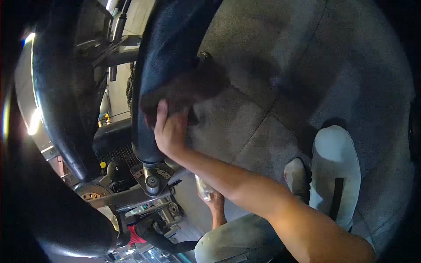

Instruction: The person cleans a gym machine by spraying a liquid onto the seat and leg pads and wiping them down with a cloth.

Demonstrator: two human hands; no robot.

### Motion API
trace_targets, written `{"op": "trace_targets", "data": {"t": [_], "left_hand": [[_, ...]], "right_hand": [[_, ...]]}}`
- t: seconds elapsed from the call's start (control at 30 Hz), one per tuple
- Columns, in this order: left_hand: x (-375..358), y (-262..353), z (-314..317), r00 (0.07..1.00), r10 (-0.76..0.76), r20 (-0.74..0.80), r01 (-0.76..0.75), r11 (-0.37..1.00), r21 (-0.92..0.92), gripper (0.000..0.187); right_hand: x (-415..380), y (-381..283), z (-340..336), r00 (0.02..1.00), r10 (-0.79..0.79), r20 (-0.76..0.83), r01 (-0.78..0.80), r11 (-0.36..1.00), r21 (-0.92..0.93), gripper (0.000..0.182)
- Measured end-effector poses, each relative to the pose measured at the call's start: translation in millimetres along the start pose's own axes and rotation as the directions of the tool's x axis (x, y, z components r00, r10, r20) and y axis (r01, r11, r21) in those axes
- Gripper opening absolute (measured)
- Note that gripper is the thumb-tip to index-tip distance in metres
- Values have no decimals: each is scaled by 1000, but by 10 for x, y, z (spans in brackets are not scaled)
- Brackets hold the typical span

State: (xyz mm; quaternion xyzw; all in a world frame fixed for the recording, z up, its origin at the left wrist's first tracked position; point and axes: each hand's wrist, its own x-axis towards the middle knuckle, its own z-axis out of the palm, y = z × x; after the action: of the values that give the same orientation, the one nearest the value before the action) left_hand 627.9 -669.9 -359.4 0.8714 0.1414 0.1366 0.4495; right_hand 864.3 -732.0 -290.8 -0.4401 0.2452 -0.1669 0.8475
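My right hand [171, 133] reaches up from the lower right and is closed on a dark cloth [188, 90]. The cloth lies against a long curved black pad [160, 61], and part of it is blurred. Lower down, beyond my right forearm, my left hand [215, 202] is wrapped round a pale, shiny bottle [204, 187]. My forearm partly hides the bottle's top. Below the black pad is a metal joint with a round bolt [152, 183].
More black padded parts [66, 96] of the equipment fill the left side. My light trouser leg [237, 241] and pale shoes [335, 153] are at the right on grey floor tiles [254, 105]. A person in dark clothing [151, 232] and machines show at the lower left.
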Motion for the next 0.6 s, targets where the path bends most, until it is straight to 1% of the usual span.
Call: {"op": "trace_targets", "data": {"t": [0.03, 0.1, 0.13, 0.17, 0.2, 0.23, 0.27, 0.3, 0.33, 0.37, 0.4, 0.43, 0.5, 0.53, 0.57, 0.6], "left_hand": [[-21, -26, 12, 998, 25, 50, -29, 996, 89, 34], [-21, -257, -34, 984, 75, 161, -113, 964, 239, 39], [-103, -585, -161, 982, 0, 187, -43, 973, 226, 32], [-128, -466, -32, 974, -72, 216, 10, 961, 275, 23], [-136, -280, 128, 972, -46, 231, -19, 962, 271, 18], [-157, -180, 239, 970, -24, 241, -43, 962, 270, 14], [-205, -226, 274, 969, -125, 215, 97, 986, 135, 10], [-204, -242, 289, 968, -120, 221, 85, 983, 162, 10], [-242, -217, 267, 968, -124, 219, 81, 977, 196, 10], [-276, -207, 205, 967, -132, 217, 79, 969, 234, 10], [-274, -208, 159, 957, -178, 228, 119, 961, 251, 11], [-221, -217, 154, 959, -181, 220, 138, 971, 196, 10], [-194, -221, 187, 960, -194, 202, 182, 980, 74, 9], [-160, -218, 202, 960, -214, 179, 204, 976, 76, 8], [-122, -239, 202, 969, -182, 166, 167, 981, 100, 9], [-105, -259, 180, 976, -153, 152, 134, 983, 129, 9]], "right_hand": [[-93, 61, -48, 985, 51, 165, -64, 995, 71, 82], [100, -7, -153, 983, 46, 178, -19, 988, -153, 90], [207, 4, -207, 986, -27, 166, 66, 969, -237, 93], [312, 18, -260, 983, -100, 153, 145, 936, -322, 97], [521, 76, -297, 959, -252, 130, 282, 881, -381, 101], [737, 54, -364, 941, -330, 81, 336, 870, -361, 102], [952, 35, -431, 914, -405, 32, 390, 852, -348, 104], [1288, -232, -548, 910, -410, -53, 386, 889, -248, 104], [1775, -505, -695, 920, -385, -73, 381, 922, -68, 103], [1905, -544, -678, 915, -375, -148, 367, 927, -79, 90], [2040, -577, -660, 905, -363, -222, 352, 932, -89, 78], [2043, -613, -569, 844, -410, -346, 321, 903, -286, 59], [1913, -613, -462, 828, -419, -373, 302, 893, -333, 59], [1642, -527, -457, 882, -369, -291, 326, 927, -188, 76], [1392, -442, -439, 922, -330, -203, 331, 943, -33, 99], [1163, -384, -384, 936, -319, -148, 311, 948, -74, 98]]}}
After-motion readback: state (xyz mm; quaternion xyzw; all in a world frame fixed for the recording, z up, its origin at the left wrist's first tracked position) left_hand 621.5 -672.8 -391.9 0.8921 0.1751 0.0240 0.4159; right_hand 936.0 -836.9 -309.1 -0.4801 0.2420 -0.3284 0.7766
